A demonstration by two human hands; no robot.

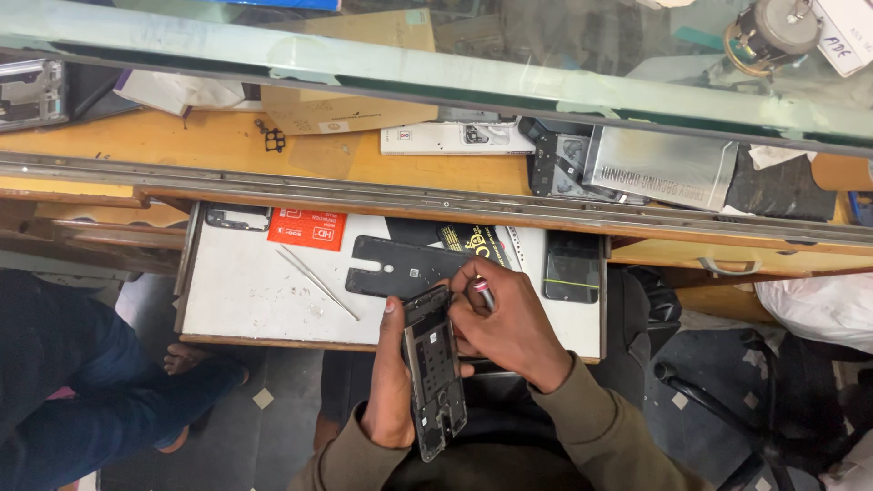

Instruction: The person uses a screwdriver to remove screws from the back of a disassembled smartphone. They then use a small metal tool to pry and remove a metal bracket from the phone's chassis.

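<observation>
In the lower middle of the frame the left hand (pixel 391 382) grips an opened phone (pixel 435 368) by its left edge, thumb up along the side, holding it upright with its bare inner frame and circuit parts facing the camera. The right hand (pixel 509 323) is closed around a small screwdriver (pixel 485 293) with a pink band, its tip set down at the top corner of the phone. The step in hand looks like work on a screw at that top edge; the next move calls for a steady tip and a firm hold so the phone does not twist.

Just above the hands a pulled-out drawer (pixel 245 291) with a white floor holds a black phone back cover (pixel 400 265), thin tweezers (pixel 316 282), a red card (pixel 307 229) and a dark phone (pixel 573 266) lying face up at its right end. Higher up, the wooden counter (pixel 182 141) carries boxes and loose phone parts under a glass top. Another person's legs in blue trousers (pixel 82 400) show at the lower left.
</observation>
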